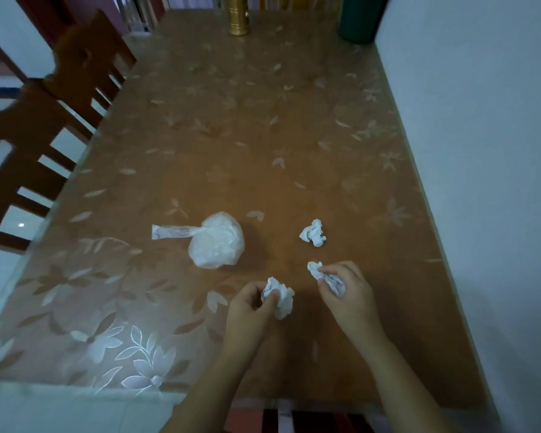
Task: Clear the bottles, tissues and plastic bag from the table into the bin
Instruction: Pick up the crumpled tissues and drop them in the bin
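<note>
Wooden chairs (28, 145) at our left, along the table (263, 120) edge. Knotted plastic bag (216, 240) lies on the table, untouched. Our left hand (250, 307) pinches a crumpled tissue (280, 296) in its fingertips. A loose tissue (313, 233) rests beyond. Our right hand (347, 292) is clenched around another tissue (325, 276).

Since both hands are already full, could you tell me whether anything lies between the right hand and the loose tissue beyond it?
Nothing visible does: only bare table separates the right hand from the loose tissue. The plastic bag sits off to the left.
</note>
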